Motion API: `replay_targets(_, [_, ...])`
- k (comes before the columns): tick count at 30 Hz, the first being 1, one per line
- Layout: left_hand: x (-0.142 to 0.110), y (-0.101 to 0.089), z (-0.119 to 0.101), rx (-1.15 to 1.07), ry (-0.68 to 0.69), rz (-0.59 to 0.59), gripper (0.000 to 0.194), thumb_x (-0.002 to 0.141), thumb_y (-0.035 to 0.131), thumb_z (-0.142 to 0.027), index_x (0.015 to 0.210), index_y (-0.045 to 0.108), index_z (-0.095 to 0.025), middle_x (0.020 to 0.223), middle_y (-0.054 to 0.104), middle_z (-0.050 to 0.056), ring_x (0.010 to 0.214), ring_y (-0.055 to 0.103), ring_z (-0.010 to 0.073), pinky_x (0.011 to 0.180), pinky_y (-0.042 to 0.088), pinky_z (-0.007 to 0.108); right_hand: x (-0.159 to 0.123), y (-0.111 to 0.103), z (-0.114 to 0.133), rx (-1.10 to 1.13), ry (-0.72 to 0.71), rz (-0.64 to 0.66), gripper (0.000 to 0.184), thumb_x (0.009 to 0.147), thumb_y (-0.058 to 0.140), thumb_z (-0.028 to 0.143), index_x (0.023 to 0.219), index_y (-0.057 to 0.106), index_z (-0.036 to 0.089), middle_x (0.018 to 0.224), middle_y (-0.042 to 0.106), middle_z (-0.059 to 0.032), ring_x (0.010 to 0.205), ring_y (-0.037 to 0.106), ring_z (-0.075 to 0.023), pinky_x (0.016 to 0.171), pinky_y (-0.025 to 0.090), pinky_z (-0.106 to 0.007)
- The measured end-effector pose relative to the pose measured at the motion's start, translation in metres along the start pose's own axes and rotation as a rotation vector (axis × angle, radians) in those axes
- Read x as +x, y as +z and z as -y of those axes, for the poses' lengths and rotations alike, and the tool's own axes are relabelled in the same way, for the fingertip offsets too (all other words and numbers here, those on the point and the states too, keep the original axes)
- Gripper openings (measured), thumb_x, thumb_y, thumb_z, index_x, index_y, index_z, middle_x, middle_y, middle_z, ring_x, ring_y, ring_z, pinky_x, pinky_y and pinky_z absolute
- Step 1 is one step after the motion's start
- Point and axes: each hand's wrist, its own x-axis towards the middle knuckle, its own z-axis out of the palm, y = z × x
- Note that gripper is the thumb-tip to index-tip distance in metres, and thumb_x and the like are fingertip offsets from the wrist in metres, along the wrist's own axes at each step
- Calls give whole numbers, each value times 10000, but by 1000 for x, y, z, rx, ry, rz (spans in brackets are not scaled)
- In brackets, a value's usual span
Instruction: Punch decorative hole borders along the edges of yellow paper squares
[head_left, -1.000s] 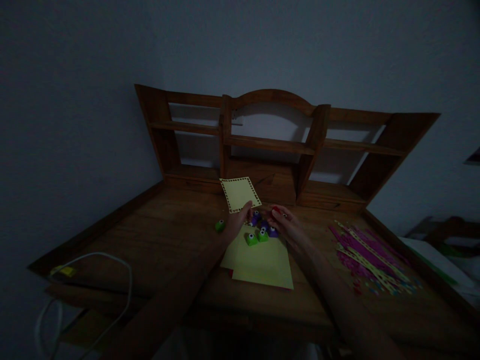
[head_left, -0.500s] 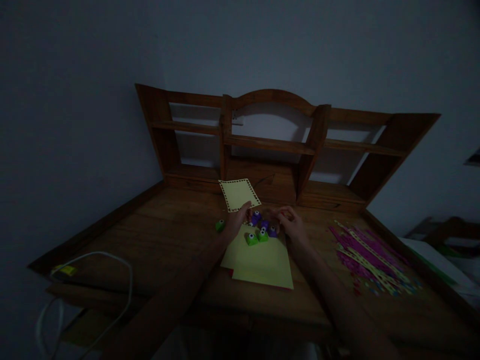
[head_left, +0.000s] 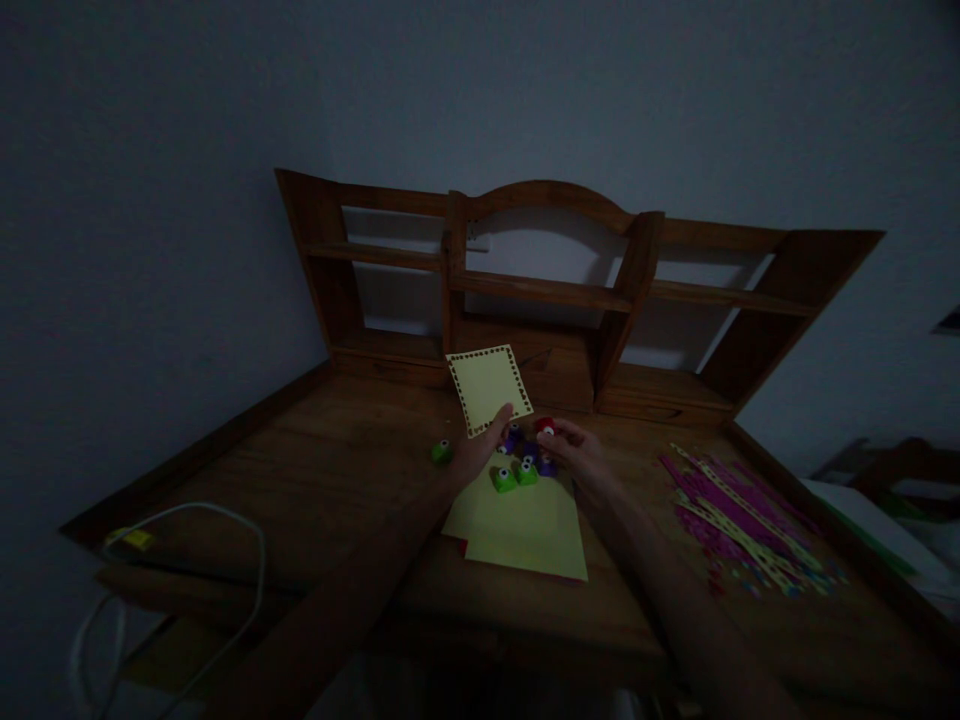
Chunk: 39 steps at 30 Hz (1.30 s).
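My left hand [head_left: 484, 445] is closed on the lower right edge of a pale yellow sheet [head_left: 485, 385], tilted up off the desk. Dark punched shapes run along the sheet's border. In the fingers of my right hand [head_left: 583, 455] is a small red craft punch [head_left: 545, 427] with a white round top. Just below lie several purple craft punches [head_left: 530, 452], partly hidden by my fingers. Two green craft punches [head_left: 505, 481] sit on stacked yellow sheets [head_left: 525, 535], and another green punch [head_left: 441, 452] rests on the wood left of my left hand.
A heap of magenta and yellow punched strips [head_left: 739, 515] with tiny paper bits covers the desk's right side. Behind stands a wooden shelf unit [head_left: 540, 289]. A white cable [head_left: 262, 565] loops over the front left edge near a yellow item [head_left: 133, 540]. White papers [head_left: 862, 520] lie beyond the right edge.
My left hand has raised the bordered sheet slightly and shifted it right. My right hand has moved a little left and down, and the red punch now shows in its fingers.
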Motion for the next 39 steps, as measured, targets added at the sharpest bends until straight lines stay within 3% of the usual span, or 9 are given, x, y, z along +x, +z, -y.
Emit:
replay_targets(4, [-11, 5, -10, 77, 114, 86, 379, 793, 654, -516, 944, 699, -172, 955, 736, 74, 910, 683, 215, 883, 524, 321, -3, 6, 0, 14, -24, 66, 403, 583, 884, 293, 944, 713, 234, 911, 738, -16, 750, 670, -150, 702, 516, -261])
replay_targets(13, [-8, 10, -1, 126, 186, 69, 368, 818, 648, -454, 1043, 673, -165, 1117, 703, 98, 1029, 661, 219, 991, 492, 355, -6, 10, 1, 83, 3, 97, 328, 593, 879, 301, 862, 707, 225, 857, 726, -7, 699, 654, -141, 699, 507, -279])
replay_targets(21, [-8, 7, 3, 119, 247, 82, 358, 823, 647, -464, 1016, 667, -164, 1131, 697, 100, 1041, 662, 211, 1011, 485, 363, -9, 12, 4, 60, -1, 93, 331, 603, 871, 318, 875, 710, 219, 825, 718, -11, 683, 644, -143, 674, 488, -280])
replay_targets(29, [-7, 8, 2, 106, 212, 77, 337, 821, 657, -457, 989, 673, -164, 1086, 710, 105, 1043, 663, 230, 1009, 489, 382, -8, 12, 6, 38, -3, 102, 339, 607, 868, 311, 894, 709, 225, 838, 714, -3, 685, 637, -139, 681, 477, -277])
replay_targets(39, [-5, 10, 5, 108, 254, 43, 336, 835, 645, -434, 1051, 668, -178, 1104, 704, 90, 1022, 668, 211, 1011, 482, 376, -8, 11, 6, 11, -12, 94, 342, 612, 866, 336, 897, 709, 231, 830, 708, -1, 682, 633, -143, 676, 481, -285])
